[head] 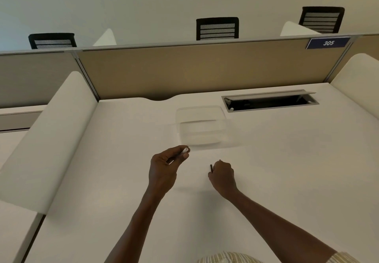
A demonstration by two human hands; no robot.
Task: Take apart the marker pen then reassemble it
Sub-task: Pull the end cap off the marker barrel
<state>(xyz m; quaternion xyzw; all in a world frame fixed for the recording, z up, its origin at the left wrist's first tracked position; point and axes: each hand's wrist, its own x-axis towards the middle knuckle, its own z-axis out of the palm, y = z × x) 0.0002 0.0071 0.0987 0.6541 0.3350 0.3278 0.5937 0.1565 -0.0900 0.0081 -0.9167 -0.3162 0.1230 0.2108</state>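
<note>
We look down on a smooth, matte white desk point(123, 180) in a study carrel, walled at the back by a tan fabric partition point(184, 70) with a grey metal top rail and flanked by rounded white side panels point(47, 135). A blue plate reading 305 point(328, 43) sits at the partition's upper right. Beyond the partition we see three black chairs point(217, 28) with slatted mesh backs against a plain pale wall. A rectangular metal-framed cable hatch point(270, 100) is recessed in the desk at right, its lid raised over a dark cavity. Just left of it, and nearer us, stands a clear plastic container point(200, 127), rounded at the corners and almost colourless against the white top.

Our left hand point(164, 168) curls round the marker's white cylindrical barrel point(185, 150), whose end protrudes past the thumb and forefinger, just short of the container's near edge. Our right hand point(222, 176), fingers curled with the back toward us, pinches a small dark slender piece point(211, 168) that stands nearly upright at the fingertips; we cannot tell which part of the marker it is. The two hands are apart above the desk, with bare forearms reaching in from striped sleeves point(225, 257) at the lower edge.
</note>
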